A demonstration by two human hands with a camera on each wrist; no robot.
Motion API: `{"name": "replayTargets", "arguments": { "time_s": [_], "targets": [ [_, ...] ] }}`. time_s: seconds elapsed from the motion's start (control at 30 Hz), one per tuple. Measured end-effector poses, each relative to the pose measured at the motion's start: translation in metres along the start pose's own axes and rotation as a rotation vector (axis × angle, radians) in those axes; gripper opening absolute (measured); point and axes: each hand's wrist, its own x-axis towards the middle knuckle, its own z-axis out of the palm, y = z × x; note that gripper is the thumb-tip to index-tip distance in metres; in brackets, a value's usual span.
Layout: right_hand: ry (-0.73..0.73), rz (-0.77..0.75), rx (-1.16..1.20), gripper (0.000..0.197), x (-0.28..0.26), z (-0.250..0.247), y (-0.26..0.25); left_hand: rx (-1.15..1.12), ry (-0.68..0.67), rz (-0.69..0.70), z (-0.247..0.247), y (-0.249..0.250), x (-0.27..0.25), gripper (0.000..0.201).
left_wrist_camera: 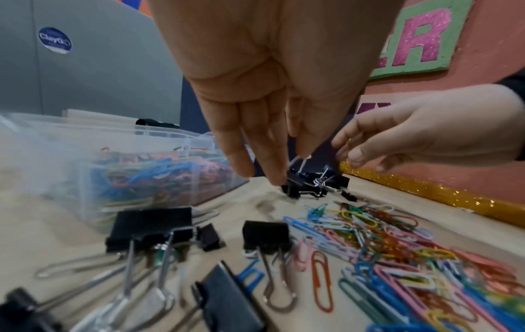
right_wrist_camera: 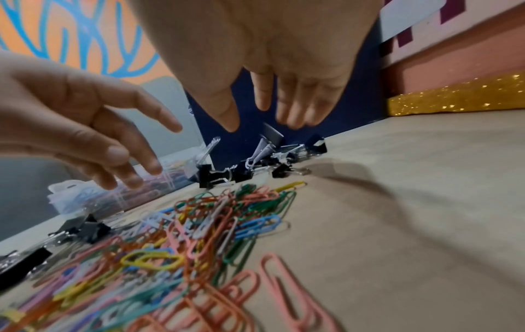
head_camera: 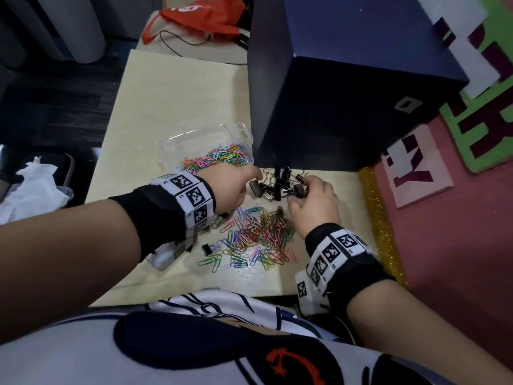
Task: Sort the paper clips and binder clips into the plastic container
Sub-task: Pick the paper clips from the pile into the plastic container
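Observation:
A heap of black binder clips [head_camera: 280, 184] lies on the pale table [head_camera: 166, 107] beside a dark blue box. My left hand [head_camera: 249, 182] reaches it from the left with straight fingers; its fingertips [left_wrist_camera: 272, 177] touch the heap [left_wrist_camera: 309, 184] and hold nothing. My right hand [head_camera: 301, 190] hovers at the heap's right side, fingers [right_wrist_camera: 292, 121] hanging loose above the clips [right_wrist_camera: 255, 166]. Coloured paper clips [head_camera: 258, 237] are spread nearer me. The clear plastic container [head_camera: 205, 129] at the left stands open and holds many paper clips. More binder clips [left_wrist_camera: 150, 226] lie under my left wrist.
The dark blue box [head_camera: 333, 93] walls off the far right. A gold glitter strip [head_camera: 374, 218] edges the table's right side, with a pink board [head_camera: 444, 245] beyond. White tissue [head_camera: 36, 184] lies off the left edge. A red bag [head_camera: 205, 12] sits far back.

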Motion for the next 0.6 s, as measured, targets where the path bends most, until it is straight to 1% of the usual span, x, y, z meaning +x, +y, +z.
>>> {"name": "replayTargets", "arguments": {
  "time_s": [0.07,0.13,0.17,0.23,0.33,0.43,0.5,0.53,0.6],
  "targets": [
    [-0.004,-0.013,-0.077,0.043,-0.002,-0.002,0.001,0.107,-0.075,-0.005,0.003,0.000,0.001,0.031],
    [-0.062,-0.106,-0.103,0.034,-0.006,0.000,0.000,0.266,-0.226,-0.003,0.005,0.000,-0.003,0.022],
    [-0.108,-0.162,-0.118,0.030,-0.008,0.002,-0.001,0.328,-0.288,-0.011,0.006,-0.002,-0.006,0.021],
    [-0.195,-0.276,-0.152,0.025,-0.012,0.008,-0.006,0.402,-0.347,-0.024,0.009,-0.006,-0.012,0.027],
    [-0.326,-0.475,-0.201,0.027,-0.020,0.018,-0.019,0.453,-0.345,-0.014,0.012,-0.010,-0.019,0.029],
    [-0.421,-0.630,-0.285,0.039,-0.025,0.031,-0.029,0.475,-0.318,-0.009,0.013,-0.014,-0.023,0.028],
    [-0.464,-0.645,-0.360,0.047,-0.026,0.037,-0.032,0.479,-0.308,-0.025,0.014,-0.017,-0.027,0.032],
    [-0.474,-0.631,-0.389,0.047,-0.026,0.038,-0.032,0.488,-0.307,-0.037,0.014,-0.017,-0.028,0.035],
    [-0.465,-0.617,-0.424,0.041,-0.024,0.037,-0.030,0.503,-0.315,-0.068,0.014,-0.018,-0.031,0.036]
  ]
}}
